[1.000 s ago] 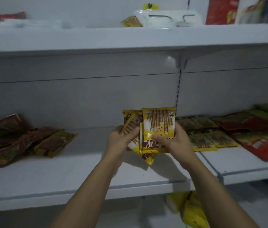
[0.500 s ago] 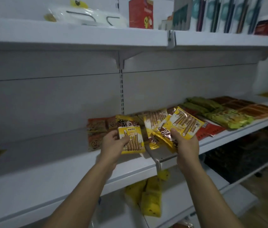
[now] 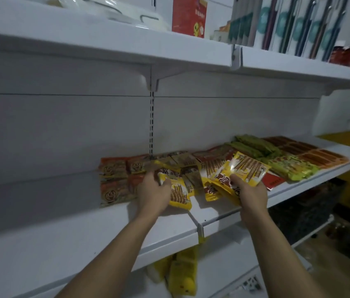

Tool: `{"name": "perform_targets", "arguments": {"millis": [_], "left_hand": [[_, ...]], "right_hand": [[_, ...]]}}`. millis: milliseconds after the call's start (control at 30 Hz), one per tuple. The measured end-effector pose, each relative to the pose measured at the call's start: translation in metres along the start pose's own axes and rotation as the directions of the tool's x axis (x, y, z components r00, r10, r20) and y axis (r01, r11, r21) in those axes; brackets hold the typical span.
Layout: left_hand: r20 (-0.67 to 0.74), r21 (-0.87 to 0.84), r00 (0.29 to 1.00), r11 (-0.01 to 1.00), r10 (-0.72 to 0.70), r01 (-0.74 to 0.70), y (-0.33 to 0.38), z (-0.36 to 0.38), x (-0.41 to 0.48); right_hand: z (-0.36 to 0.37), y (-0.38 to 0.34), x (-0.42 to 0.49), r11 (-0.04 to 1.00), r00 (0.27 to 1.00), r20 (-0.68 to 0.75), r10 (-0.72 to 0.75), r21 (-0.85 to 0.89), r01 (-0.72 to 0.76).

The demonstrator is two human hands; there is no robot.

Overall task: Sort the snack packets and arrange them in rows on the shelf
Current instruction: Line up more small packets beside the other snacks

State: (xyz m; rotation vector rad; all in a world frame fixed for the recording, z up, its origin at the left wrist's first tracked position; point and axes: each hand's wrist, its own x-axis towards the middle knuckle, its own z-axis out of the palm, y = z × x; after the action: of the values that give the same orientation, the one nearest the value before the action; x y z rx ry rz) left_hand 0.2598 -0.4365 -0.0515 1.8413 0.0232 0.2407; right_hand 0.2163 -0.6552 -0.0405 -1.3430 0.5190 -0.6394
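My left hand (image 3: pixel 153 193) grips a yellow wafer-stick packet (image 3: pixel 179 195) low over the white middle shelf (image 3: pixel 83 231), its lower edge at the shelf surface. My right hand (image 3: pixel 248 193) holds a fanned stack of the same yellow packets (image 3: pixel 243 169) just above the shelf, tilted up to the right. More yellow packets (image 3: pixel 210 168) lie between the two hands. Orange packets (image 3: pixel 114 181) lie flat in a block to the left of my left hand.
Green packets (image 3: pixel 253 146), yellow-green packets (image 3: pixel 292 167), brown-orange packets (image 3: pixel 311 152) and a red packet (image 3: pixel 274 180) lie on the shelf's right part. The upper shelf (image 3: pixel 126 39) carries a red box (image 3: pixel 188 16) and hanging cards. Yellow bags (image 3: pixel 182 274) sit below.
The view has closed in on the shelf. My left hand has lowered its packet toward the shelf beside the orange packets. My right hand keeps its stack at about the same place.
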Motion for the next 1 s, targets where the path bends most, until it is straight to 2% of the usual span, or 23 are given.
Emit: {"name": "perform_targets", "arguments": {"millis": [167, 267, 467, 533, 633, 733, 833, 900, 1000], "left_hand": [[-0.054, 0.125, 0.998, 0.992, 0.014, -0.007, 0.0, 0.023, 0.014], [-0.093, 0.103, 0.996, 0.994, -0.014, 0.023, -0.001, 0.04, 0.021], [-0.16, 0.017, 0.987, 0.999, -0.031, 0.035, -0.012, 0.056, 0.024], [-0.227, 0.153, 0.974, 0.988, 0.01, 0.026, -0.008, 0.06, 0.022], [-0.292, 0.388, 0.956, 0.918, 0.039, 0.082, 0.004, 0.067, 0.022], [-0.248, 0.559, 0.969, 0.815, -0.008, 0.15, 0.012, 0.074, 0.019], [-0.182, 0.792, 0.982, 0.6, 0.049, 0.117, 0.004, 0.076, 0.015], [-0.144, 0.857, 0.98, 0.513, 0.14, 0.053, 0.0, 0.074, 0.013], [-0.106, 0.868, 0.981, 0.496, 0.162, 0.012, -0.004, 0.072, 0.014]], "right_hand": [[0.018, 0.006, 0.042, 0.999, 0.992, 0.124, 0.006, -0.032, -0.002], [0.023, 0.01, 0.074, 0.998, 0.971, 0.239, 0.031, -0.062, -0.017], [0.017, -0.007, 0.129, 0.997, 0.878, 0.478, -0.016, -0.059, 0.051], [0.02, -0.023, 0.144, 0.996, 0.839, 0.543, -0.025, -0.06, 0.069], [0.027, -0.04, 0.16, 1.0, 0.799, 0.601, -0.017, -0.002, 0.023], [0.032, -0.044, 0.168, 0.997, 0.736, 0.677, -0.003, 0.063, -0.054], [0.034, -0.038, 0.171, 0.995, 0.664, 0.748, -0.003, 0.066, -0.071], [0.033, -0.034, 0.173, 0.993, 0.634, 0.773, 0.025, 0.054, -0.104], [0.031, -0.033, 0.18, 0.994, 0.575, 0.816, 0.059, 0.004, -0.108]]}}
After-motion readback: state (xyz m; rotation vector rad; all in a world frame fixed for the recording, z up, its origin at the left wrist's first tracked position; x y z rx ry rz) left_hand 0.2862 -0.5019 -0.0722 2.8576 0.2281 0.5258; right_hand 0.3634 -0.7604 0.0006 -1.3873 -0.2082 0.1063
